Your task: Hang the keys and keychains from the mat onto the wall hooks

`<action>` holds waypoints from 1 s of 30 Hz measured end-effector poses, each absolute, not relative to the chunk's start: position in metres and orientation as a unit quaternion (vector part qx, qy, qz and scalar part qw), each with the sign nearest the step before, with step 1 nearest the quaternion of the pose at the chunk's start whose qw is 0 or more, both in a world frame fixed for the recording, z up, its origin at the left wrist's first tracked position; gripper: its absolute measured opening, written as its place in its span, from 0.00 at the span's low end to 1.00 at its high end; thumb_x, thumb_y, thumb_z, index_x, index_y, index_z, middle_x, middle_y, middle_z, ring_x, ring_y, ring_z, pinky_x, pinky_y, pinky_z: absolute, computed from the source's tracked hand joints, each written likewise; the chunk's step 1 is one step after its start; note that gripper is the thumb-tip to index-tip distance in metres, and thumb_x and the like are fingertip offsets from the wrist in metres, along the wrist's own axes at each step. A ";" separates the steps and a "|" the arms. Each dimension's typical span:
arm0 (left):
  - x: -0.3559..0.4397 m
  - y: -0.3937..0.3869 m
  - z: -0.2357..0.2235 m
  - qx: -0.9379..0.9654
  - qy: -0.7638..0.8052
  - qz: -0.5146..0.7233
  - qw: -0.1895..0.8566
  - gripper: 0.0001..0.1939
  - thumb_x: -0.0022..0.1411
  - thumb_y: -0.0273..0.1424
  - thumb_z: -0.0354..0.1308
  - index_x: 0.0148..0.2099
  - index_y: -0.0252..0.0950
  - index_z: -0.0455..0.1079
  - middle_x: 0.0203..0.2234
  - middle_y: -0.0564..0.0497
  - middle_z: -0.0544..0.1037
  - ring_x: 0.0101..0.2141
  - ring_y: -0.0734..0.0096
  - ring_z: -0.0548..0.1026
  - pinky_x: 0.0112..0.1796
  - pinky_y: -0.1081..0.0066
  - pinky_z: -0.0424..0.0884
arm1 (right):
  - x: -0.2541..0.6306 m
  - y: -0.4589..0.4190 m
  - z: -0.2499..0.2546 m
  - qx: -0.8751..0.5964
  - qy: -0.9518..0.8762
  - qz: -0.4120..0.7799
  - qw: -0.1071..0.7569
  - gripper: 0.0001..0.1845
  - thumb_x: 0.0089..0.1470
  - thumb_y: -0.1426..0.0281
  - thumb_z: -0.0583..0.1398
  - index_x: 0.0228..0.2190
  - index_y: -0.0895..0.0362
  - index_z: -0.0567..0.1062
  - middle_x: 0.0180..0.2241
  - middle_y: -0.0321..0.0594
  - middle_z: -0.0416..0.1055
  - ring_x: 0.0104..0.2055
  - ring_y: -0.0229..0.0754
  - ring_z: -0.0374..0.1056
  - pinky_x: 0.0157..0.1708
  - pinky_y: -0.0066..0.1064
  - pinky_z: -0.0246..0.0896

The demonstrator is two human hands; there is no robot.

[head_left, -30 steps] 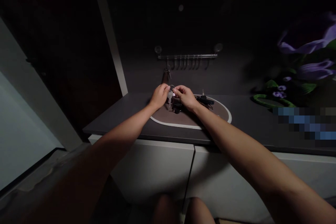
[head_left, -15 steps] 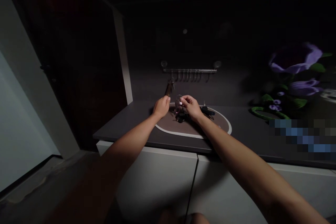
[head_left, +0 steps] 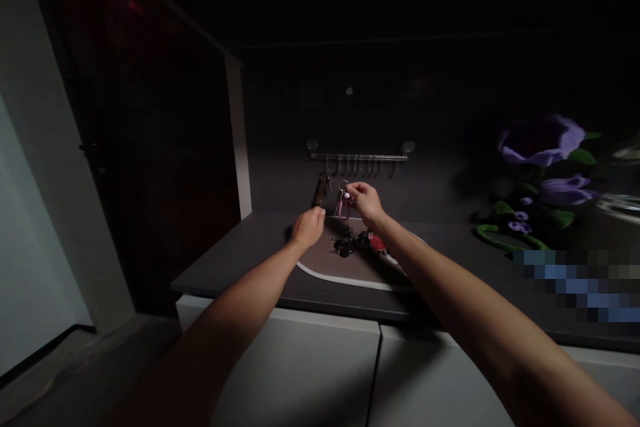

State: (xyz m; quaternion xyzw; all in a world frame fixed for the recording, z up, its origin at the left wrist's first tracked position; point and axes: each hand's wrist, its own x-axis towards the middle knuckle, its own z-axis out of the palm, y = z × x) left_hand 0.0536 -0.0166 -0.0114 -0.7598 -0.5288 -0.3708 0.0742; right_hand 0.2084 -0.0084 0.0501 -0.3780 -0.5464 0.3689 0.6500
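My right hand [head_left: 366, 204] pinches a metal key ring [head_left: 343, 185] with a pink strap [head_left: 343, 205] hanging from it, below the hook rail [head_left: 359, 158]. My left hand [head_left: 309, 227] is closed over the back left of the brown mat [head_left: 327, 265]; what its fingers hold, if anything, is hidden. Just above that hand, a bunch of keys with a brown fob [head_left: 321, 190] hangs from the leftmost part of the rail. Dark keys [head_left: 343, 246] and a red item [head_left: 377, 243], too dim to name, lie on the mat.
The mat has a white rim and lies on a dark counter [head_left: 225, 260] above white cabinet doors [head_left: 310, 360]. Purple flowers [head_left: 543, 140] with green leaves stand to the right, beside a blurred-out patch. A dark door [head_left: 165, 167] is at the left.
My right hand has lifted the key ring and pink strap off the mat towards the rail, uncovering the red item. My left hand stays closed near the mat's back edge. The view has tilted up.
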 end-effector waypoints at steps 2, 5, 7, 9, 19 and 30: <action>0.054 -0.016 -0.011 -0.756 -0.533 -0.371 0.077 0.18 0.65 0.35 0.36 0.36 0.37 0.66 0.32 0.45 0.76 0.35 0.67 0.73 0.33 0.71 0.61 | 0.207 0.002 0.057 -0.386 -0.533 0.363 0.660 0.09 0.42 0.66 0.61 0.24 0.58 0.67 0.19 0.32 0.64 0.21 0.32 0.60 0.24 0.26 0.61; 0.055 -0.015 -0.012 -0.755 -0.533 -0.375 0.080 0.18 0.65 0.35 0.36 0.36 0.38 0.66 0.32 0.45 0.76 0.34 0.66 0.73 0.32 0.71 0.60 | 0.203 0.018 0.066 -0.403 -0.503 0.353 0.678 0.09 0.43 0.66 0.60 0.23 0.59 0.67 0.18 0.33 0.65 0.19 0.32 0.60 0.22 0.26 0.61; 0.055 -0.015 -0.012 -0.754 -0.533 -0.375 0.080 0.18 0.65 0.36 0.36 0.36 0.38 0.66 0.32 0.45 0.76 0.34 0.66 0.73 0.32 0.71 0.60 | 0.199 0.028 0.070 -0.411 -0.491 0.344 0.687 0.09 0.43 0.66 0.61 0.23 0.59 0.67 0.17 0.34 0.66 0.19 0.32 0.61 0.22 0.27 0.62; 0.056 -0.014 -0.013 -0.755 -0.533 -0.374 0.079 0.18 0.65 0.36 0.36 0.36 0.38 0.66 0.32 0.45 0.76 0.34 0.66 0.73 0.32 0.71 0.60 | 0.194 0.037 0.072 -0.414 -0.482 0.338 0.694 0.10 0.43 0.65 0.61 0.22 0.60 0.68 0.17 0.35 0.67 0.20 0.33 0.62 0.23 0.27 0.63; 0.057 -0.010 -0.013 -0.752 -0.537 -0.376 0.072 0.17 0.65 0.35 0.36 0.35 0.37 0.66 0.32 0.45 0.76 0.34 0.66 0.73 0.33 0.71 0.60 | 0.172 0.058 0.076 -0.368 -0.380 0.417 0.739 0.03 0.45 0.78 0.56 0.23 0.60 0.68 0.16 0.33 0.66 0.19 0.33 0.63 0.22 0.25 0.63; 0.058 -0.008 -0.013 -0.752 -0.535 -0.375 0.091 0.18 0.65 0.35 0.36 0.35 0.37 0.66 0.31 0.46 0.76 0.34 0.66 0.74 0.31 0.71 0.58 | 0.164 0.063 0.080 -0.357 -0.326 0.440 0.757 0.08 0.50 0.79 0.54 0.22 0.60 0.65 0.15 0.31 0.64 0.16 0.30 0.62 0.19 0.23 0.61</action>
